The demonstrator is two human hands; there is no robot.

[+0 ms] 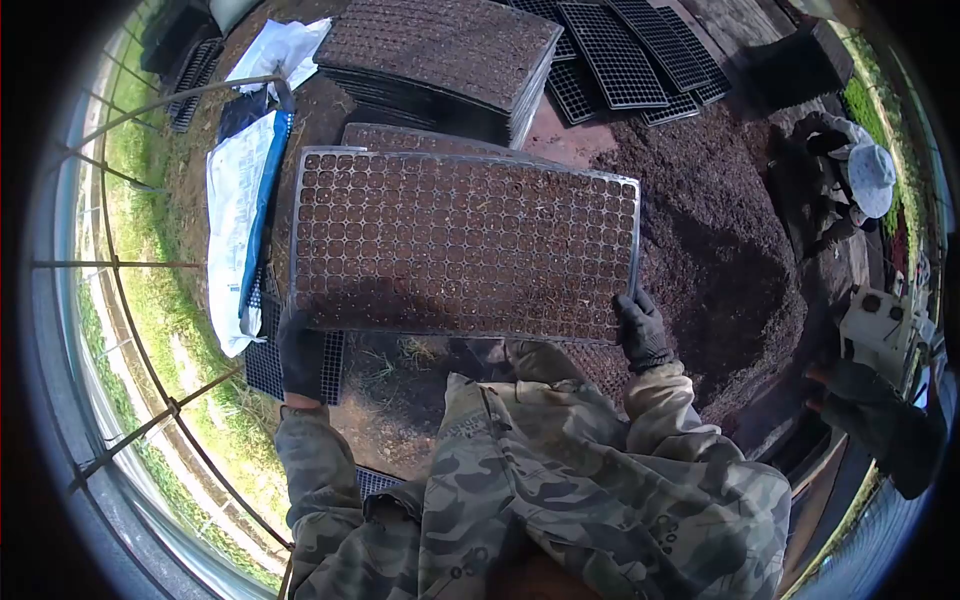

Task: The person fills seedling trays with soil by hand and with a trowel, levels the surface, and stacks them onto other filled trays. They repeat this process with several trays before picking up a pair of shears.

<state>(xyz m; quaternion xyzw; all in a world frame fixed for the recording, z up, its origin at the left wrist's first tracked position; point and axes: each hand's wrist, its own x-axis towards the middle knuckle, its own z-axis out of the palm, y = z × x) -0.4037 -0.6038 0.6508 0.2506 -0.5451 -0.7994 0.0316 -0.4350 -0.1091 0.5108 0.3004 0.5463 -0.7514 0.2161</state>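
Observation:
Between my two gloved hands is a wide black seedling tray, its many small cells filled with brown soil. My left hand, in a dark glove, grips the tray's near left corner. At the near right corner, my right hand closes on the rim, also in a dark glove. Just beyond it, partly hidden by the held tray, lies another soil-filled tray. A tall stack of filled trays stands farther back.
A large heap of dark soil spreads to the right. Black trays with empty cells lie at the back right. White and blue bags lie on the left. A person in a pale hat crouches at the right, near a beige machine.

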